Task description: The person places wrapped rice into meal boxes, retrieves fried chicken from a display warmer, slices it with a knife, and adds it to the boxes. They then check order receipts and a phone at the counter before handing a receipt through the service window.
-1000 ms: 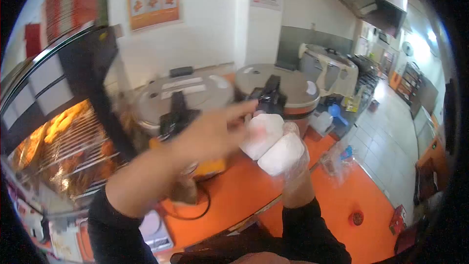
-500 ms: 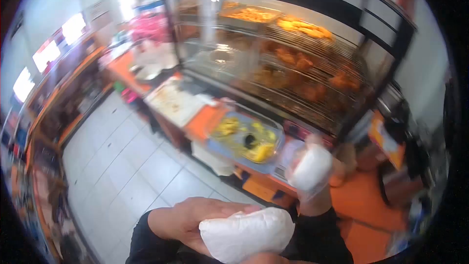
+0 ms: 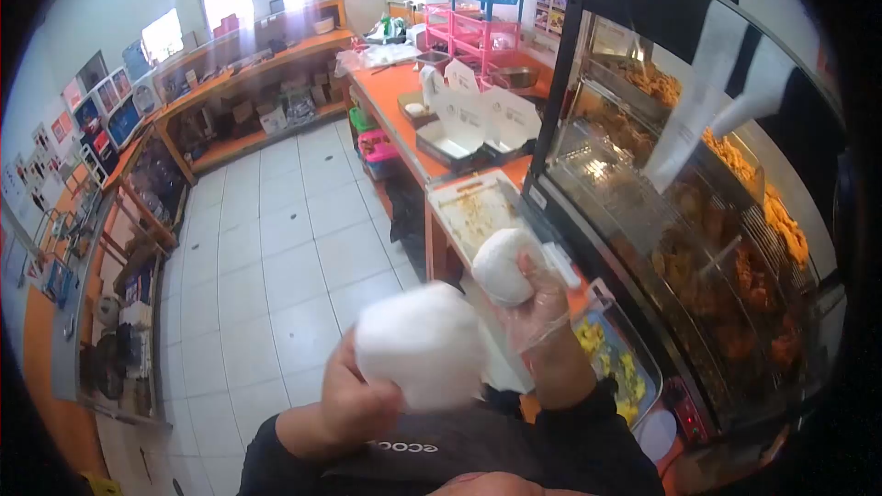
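My left hand (image 3: 360, 397) is closed round a white paper-wrapped bundle (image 3: 423, 346), blurred by motion and held in front of my dark apron. A second, rounder white paper-wrapped bundle (image 3: 503, 266) is gripped in my right hand (image 3: 542, 312), which wears a clear plastic glove. That hand is raised near the counter, just in front of a white tray (image 3: 469, 193) with brown crumbs in it. Past the tray, two open white takeaway boxes (image 3: 450, 133) stand side by side on the orange counter (image 3: 390, 84). What the wrappings contain is hidden.
A glass warming cabinet (image 3: 625, 211) with fried food on racks stands along the right. Below it lies a metal tray (image 3: 648, 363) with yellow pieces. Pink stacked baskets (image 3: 487, 41) are at the counter's back. White floor tiles (image 3: 276, 248) stretch left toward wooden shelves (image 3: 248, 133).
The view has swung left along the counter, bringing the open boxes into clear sight. Both bundles are still in my hands; the left one is lifted higher, and the right one is now beside the crumb tray.
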